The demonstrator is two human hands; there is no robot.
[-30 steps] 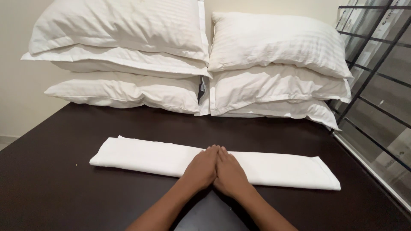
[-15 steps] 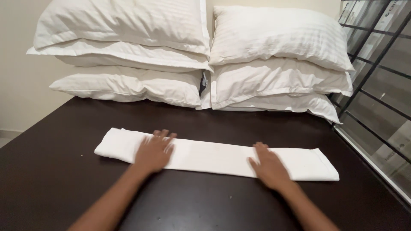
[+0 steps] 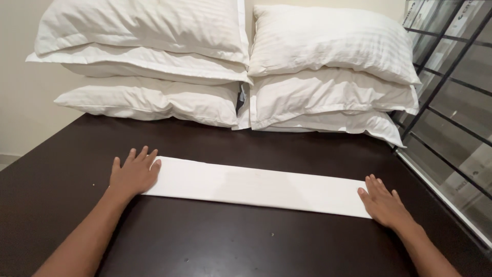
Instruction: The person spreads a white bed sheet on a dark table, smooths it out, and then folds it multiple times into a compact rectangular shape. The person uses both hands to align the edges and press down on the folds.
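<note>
Folded white cloth lies flat on dark worktop, long axis running L-R. Left hand and right hand sit 1 per end, fingers spread flat, holding nothing; neither is nearer.

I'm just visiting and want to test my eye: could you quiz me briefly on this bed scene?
1. True or false: both hands lie flat on the folded white cloth.
2. How many pillows are stacked at the head of the dark surface?
3. Which hand is at the cloth's end nearer the window grille?

Key:
1. True: left hand and right hand press its two ends.
2. Six, in two stacks of three.
3. The right hand.
</note>
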